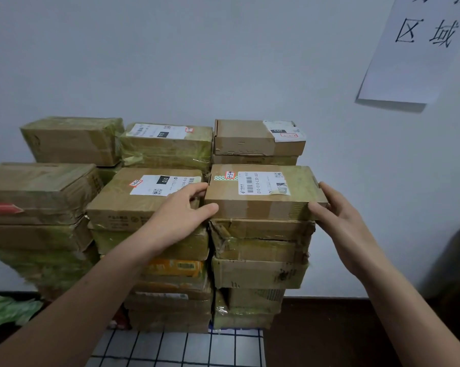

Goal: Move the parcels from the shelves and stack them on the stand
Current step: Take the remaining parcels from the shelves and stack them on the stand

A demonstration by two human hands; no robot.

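A brown cardboard parcel (pixel 263 193) with a white barcode label lies on top of the front right stack of parcels. My left hand (pixel 182 210) grips its left end, thumb on the front face and fingers over the top edge. My right hand (pixel 340 215) grips its right end the same way. The stacks (pixel 260 271) of taped cardboard parcels stand several high on a stand covered with a checked white cloth (pixel 175 348), against a pale wall.
More parcel stacks stand to the left (pixel 35 197), in the middle (pixel 144 197) and behind (pixel 255 139). A paper sign (pixel 419 49) hangs on the wall at upper right. Green plastic (pixel 9 311) lies at lower left. A dark object (pixel 459 266) stands at right.
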